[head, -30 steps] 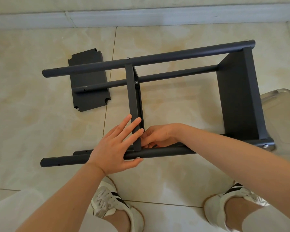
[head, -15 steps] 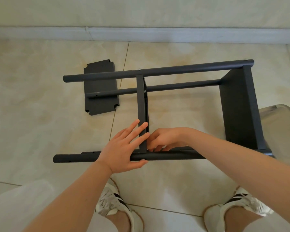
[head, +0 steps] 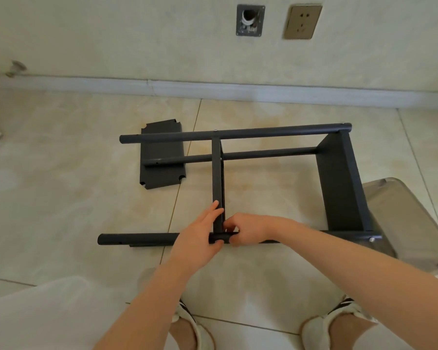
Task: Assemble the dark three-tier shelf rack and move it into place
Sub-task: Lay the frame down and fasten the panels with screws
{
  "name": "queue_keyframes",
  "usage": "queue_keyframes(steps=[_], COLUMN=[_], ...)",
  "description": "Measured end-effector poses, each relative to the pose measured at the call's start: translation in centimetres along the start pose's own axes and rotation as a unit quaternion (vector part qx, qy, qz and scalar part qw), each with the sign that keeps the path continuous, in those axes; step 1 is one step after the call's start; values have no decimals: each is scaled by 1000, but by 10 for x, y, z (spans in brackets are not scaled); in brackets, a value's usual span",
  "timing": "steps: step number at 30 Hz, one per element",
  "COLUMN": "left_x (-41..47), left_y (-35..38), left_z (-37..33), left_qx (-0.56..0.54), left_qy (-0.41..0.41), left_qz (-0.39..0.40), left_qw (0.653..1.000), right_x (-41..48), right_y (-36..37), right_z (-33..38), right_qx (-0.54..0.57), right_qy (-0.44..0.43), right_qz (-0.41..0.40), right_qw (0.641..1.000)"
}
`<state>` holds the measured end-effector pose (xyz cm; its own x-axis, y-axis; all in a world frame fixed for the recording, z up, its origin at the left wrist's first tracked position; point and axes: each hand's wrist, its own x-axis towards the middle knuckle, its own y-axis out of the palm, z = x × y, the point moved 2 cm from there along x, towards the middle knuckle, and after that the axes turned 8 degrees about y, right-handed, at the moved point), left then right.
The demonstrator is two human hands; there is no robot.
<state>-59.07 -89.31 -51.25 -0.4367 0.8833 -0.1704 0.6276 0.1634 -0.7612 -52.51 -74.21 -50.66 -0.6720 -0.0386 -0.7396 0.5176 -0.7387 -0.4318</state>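
The dark rack lies on its side on the tiled floor. Its far pole (head: 263,132) and near pole (head: 137,239) are joined by the middle shelf (head: 216,173) and the end shelf (head: 339,185) at the right. My left hand (head: 197,236) rests on the near pole at the middle shelf, fingers straight along the shelf's edge. My right hand (head: 250,228) has its fingers curled and pinches the near pole at that same joint; what lies under the fingertips is hidden. A loose third shelf panel (head: 159,173) lies flat under the left ends of the far poles.
A clear plastic seat (head: 410,218) stands against the rack's right end. The wall behind has a baseboard (head: 238,89), a socket (head: 302,21) and a pipe outlet (head: 249,20). My shoes (head: 190,327) are on the floor just below the rack.
My view has tilted up, showing the wall. My left hand's fingers have drawn together and lie closer along the middle shelf. My right hand stays at the joint.
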Motion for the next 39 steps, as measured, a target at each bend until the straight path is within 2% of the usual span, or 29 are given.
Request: queue_keyframes(steps=[3, 5, 7, 9, 11, 13, 17, 19, 22, 34, 39], left_x=[-18, -30, -37, -41, -41, -39, -32, -29, -27, -25, -27], left_y=[3, 3, 6, 10, 15, 16, 12, 8, 6, 3, 2], left_z=[-7, -9, -8, -3, 2, 6, 12, 16, 20, 19, 15], left_qx=[-129, -208, -307, -434, -537, -589, -668, -696, -713, -720, -725], left_qy=[-89, -158, -227, -303, -354, -364, -353, -338, -327, -306, -310], left_qz=[-147, -258, -326, -331, -290, -276, -334, -352, -349, -348, -346], left_qw=[977, 930, 865, 781, 708, 667, 563, 526, 512, 518, 509], right_x=[-6, -9, -11, -13, -14, -16, -20, -22, -23, -28, -32], right_y=[2, 1, 0, -2, -4, -5, -4, -2, -2, -7, -4], right_z=[1, 3, 4, 4, 3, 4, 3, 2, 1, 4, 6], right_qx=[-20, -36, -35, -32, -36, -39, -48, -52, -55, -74, -92], right_qy=[-9, -11, -10, -10, -14, -18, -19, -18, -16, 15, 19], right_qz=[-34, -48, -56, -65, -75, -83, -84, -83, -94, -97, -109], right_qw=[999, 998, 998, 997, 996, 996, 995, 995, 994, 992, 990])
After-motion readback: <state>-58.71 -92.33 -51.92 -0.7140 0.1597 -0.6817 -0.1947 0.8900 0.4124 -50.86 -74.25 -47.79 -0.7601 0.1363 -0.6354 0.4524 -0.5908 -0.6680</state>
